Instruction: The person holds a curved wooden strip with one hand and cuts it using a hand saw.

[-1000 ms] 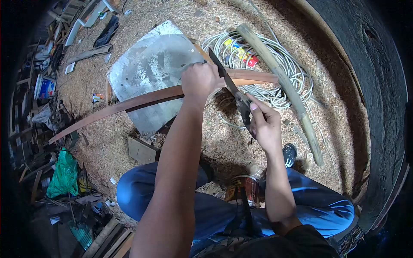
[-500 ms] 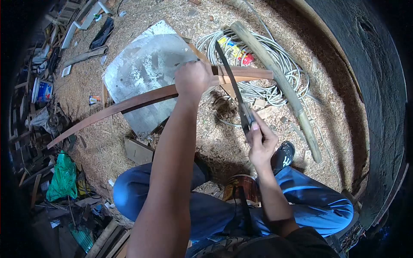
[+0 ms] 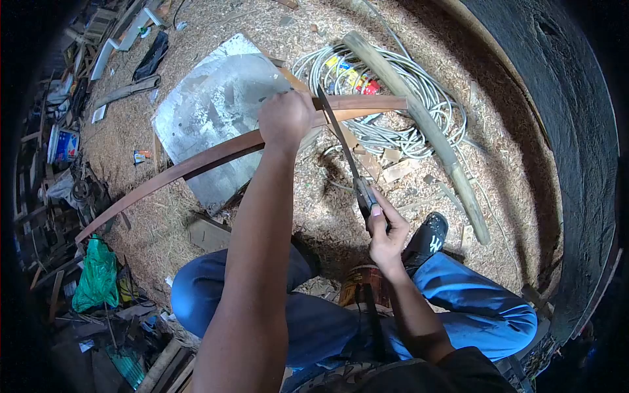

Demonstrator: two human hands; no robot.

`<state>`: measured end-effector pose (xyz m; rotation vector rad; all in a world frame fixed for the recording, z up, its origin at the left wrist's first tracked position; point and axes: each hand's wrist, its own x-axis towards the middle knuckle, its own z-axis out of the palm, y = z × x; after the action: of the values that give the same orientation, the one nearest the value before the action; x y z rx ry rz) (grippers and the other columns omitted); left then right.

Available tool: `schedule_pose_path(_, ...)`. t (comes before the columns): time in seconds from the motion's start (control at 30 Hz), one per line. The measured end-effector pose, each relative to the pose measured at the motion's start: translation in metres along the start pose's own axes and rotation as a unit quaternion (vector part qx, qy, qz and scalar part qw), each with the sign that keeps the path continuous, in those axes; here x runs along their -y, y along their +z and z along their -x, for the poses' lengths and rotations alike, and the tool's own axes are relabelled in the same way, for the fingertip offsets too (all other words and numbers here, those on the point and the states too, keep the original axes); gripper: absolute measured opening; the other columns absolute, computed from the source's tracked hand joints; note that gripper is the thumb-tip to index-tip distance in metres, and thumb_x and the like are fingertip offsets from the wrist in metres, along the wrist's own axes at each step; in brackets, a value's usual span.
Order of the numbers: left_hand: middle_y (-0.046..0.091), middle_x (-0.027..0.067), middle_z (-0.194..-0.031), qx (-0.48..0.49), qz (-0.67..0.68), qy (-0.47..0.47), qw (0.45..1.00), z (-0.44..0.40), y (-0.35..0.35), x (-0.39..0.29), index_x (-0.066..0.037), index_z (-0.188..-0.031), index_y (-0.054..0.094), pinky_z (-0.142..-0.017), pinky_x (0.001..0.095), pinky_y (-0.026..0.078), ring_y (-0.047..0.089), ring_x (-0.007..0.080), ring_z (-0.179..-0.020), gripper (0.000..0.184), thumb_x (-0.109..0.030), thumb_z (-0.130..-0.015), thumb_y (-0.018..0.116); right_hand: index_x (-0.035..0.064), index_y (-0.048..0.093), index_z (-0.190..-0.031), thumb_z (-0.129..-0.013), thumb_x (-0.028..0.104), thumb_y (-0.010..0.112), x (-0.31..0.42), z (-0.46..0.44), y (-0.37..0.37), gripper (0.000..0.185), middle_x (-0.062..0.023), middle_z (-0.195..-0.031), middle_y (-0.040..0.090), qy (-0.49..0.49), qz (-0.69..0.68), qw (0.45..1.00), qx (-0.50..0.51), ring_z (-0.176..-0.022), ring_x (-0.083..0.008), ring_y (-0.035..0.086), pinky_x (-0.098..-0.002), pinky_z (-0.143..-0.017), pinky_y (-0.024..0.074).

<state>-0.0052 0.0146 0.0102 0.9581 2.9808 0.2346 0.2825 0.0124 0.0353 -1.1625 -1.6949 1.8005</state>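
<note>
My left hand [image 3: 286, 119] is closed in a fist around a long, curved strip of reddish-brown wood [image 3: 177, 171]. The strip runs from the lower left to the upper right, and its right part looks split or layered, with a lighter wood face. In my right hand [image 3: 386, 232] is the handle of a long knife [image 3: 342, 141] with a narrow dark blade. The blade slants up and left across the wood, just right of my left fist. Whether its edge touches the wood or passes over it, I cannot tell.
A metal sheet [image 3: 216, 111] lies on the shavings-covered ground beneath the wood. Beyond are coiled grey cable [image 3: 452, 105] and a thick wooden pole [image 3: 419, 111]. A large dark curved wall [image 3: 563, 131] stands at right. Scrap and a green plastic bag [image 3: 96, 278] lie at left.
The knife has moved left and its tip is lower, drawn back toward me across the wood. My left hand and the strip have shifted slightly left, with the grip unchanged.
</note>
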Motion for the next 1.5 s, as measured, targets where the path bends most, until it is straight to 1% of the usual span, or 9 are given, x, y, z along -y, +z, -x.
schedule_pose_path(0.33, 0.068, 0.0222, -0.072, -0.016, -0.005, -0.002, 1.000, 0.000, 0.000, 0.000, -0.004, -0.067, 0.072, -0.070, 0.0459, 0.057, 0.069, 0.0388, -0.069, 0.045, -0.028, -0.092, 0.045, -0.0014, 0.061, -0.130, -0.097, 0.009, 0.056, 0.000, -0.001, -0.001, 0.034, 0.0025, -0.075, 0.056, 0.000, 0.004, 1.000, 0.007, -0.064, -0.0040, 0.042, -0.0212, -0.058, 0.0374)
schedule_pose_path(0.43, 0.069, 0.0221, -0.072, 0.001, -0.003, -0.006, 1.000, -0.001, -0.001, -0.001, -0.003, -0.067, 0.072, -0.070, 0.0462, 0.057, 0.069, 0.0387, -0.069, 0.045, -0.028, -0.092, 0.045, -0.0014, 0.061, -0.130, -0.097, 0.009, 0.057, -0.002, 0.000, -0.002, 0.034, 0.0020, -0.075, 0.058, -0.014, 0.011, 1.000, 0.001, -0.064, -0.0042, 0.043, -0.0214, -0.058, 0.0383)
schedule_pose_path(0.5, 0.069, 0.0221, -0.072, -0.002, 0.003, -0.003, 1.000, 0.001, -0.002, -0.001, -0.003, -0.066, 0.072, -0.070, 0.0464, 0.057, 0.069, 0.0389, -0.069, 0.045, -0.027, -0.092, 0.045, -0.0015, 0.061, -0.130, -0.097, 0.009, 0.057, -0.002, 0.001, -0.003, 0.034, 0.0013, -0.076, 0.059, -0.045, 0.033, 0.998, -0.004, -0.064, -0.0045, 0.044, -0.0217, -0.059, 0.0391)
schedule_pose_path(0.63, 0.069, 0.0222, -0.073, -0.008, 0.013, 0.004, 1.000, 0.001, -0.003, -0.001, -0.003, -0.066, 0.072, -0.070, 0.0468, 0.056, 0.069, 0.0394, -0.069, 0.045, -0.027, -0.092, 0.044, -0.0013, 0.061, -0.130, -0.097, 0.008, 0.057, -0.004, 0.008, -0.008, 0.034, 0.0002, -0.076, 0.060, -0.026, 0.029, 0.999, 0.002, -0.064, -0.0047, 0.045, -0.0218, -0.059, 0.0401)
schedule_pose_path(0.7, 0.069, 0.0220, -0.072, -0.013, 0.010, 0.003, 1.000, 0.001, -0.002, -0.001, -0.003, -0.066, 0.072, -0.070, 0.0468, 0.057, 0.069, 0.0395, -0.069, 0.045, -0.027, -0.092, 0.044, -0.0020, 0.061, -0.129, -0.097, 0.007, 0.056, -0.009, 0.013, -0.011, 0.034, -0.0002, -0.076, 0.060, -0.079, 0.059, 0.995, -0.007, -0.064, -0.0047, 0.046, -0.0219, -0.059, 0.0404)
schedule_pose_path(0.9, 0.069, 0.0219, -0.073, -0.012, 0.000, 0.010, 1.000, 0.000, -0.002, 0.001, -0.003, -0.067, 0.072, -0.069, 0.0468, 0.057, 0.069, 0.0391, -0.068, 0.044, -0.027, -0.092, 0.045, -0.0041, 0.061, -0.128, -0.096, 0.005, 0.054, -0.020, 0.030, -0.013, 0.034, 0.0010, -0.073, 0.058, -0.121, 0.079, 0.989, -0.027, -0.062, -0.0048, 0.046, -0.0216, -0.057, 0.0392)
schedule_pose_path(1.23, 0.070, 0.0233, -0.077, 0.006, 0.001, -0.006, 1.000, 0.002, -0.009, -0.004, -0.003, -0.070, 0.072, -0.072, 0.0476, 0.057, 0.070, 0.0398, -0.073, 0.044, -0.028, -0.092, 0.044, -0.0043, 0.061, -0.128, -0.096, 0.005, 0.054, -0.027, 0.034, -0.015, 0.034, 0.0016, -0.070, 0.056, -0.090, 0.071, 0.992, -0.045, -0.061, -0.0046, 0.045, -0.0212, -0.057, 0.0386)
schedule_pose_path(1.43, 0.069, 0.0226, -0.074, -0.016, 0.006, 0.011, 1.000, 0.002, -0.006, -0.002, -0.003, -0.068, 0.072, -0.069, 0.0479, 0.056, 0.069, 0.0398, -0.070, 0.042, -0.027, -0.091, 0.046, -0.0033, 0.061, -0.128, -0.097, 0.007, 0.054, -0.023, 0.018, -0.017, 0.034, 0.0010, -0.075, 0.058, -0.067, 0.079, 0.994, -0.038, -0.064, -0.0044, 0.045, -0.0223, -0.058, 0.0394)
schedule_pose_path(1.5, 0.069, 0.0223, -0.073, -0.023, 0.006, 0.016, 1.000, 0.002, -0.006, -0.001, -0.003, -0.067, 0.072, -0.068, 0.0480, 0.056, 0.069, 0.0399, -0.069, 0.042, -0.027, -0.091, 0.046, -0.0029, 0.061, -0.128, -0.097, 0.007, 0.054, -0.026, 0.011, -0.014, 0.034, 0.0005, -0.077, 0.059, -0.126, 0.073, 0.988, -0.051, -0.064, -0.0044, 0.045, -0.0224, -0.058, 0.0391)
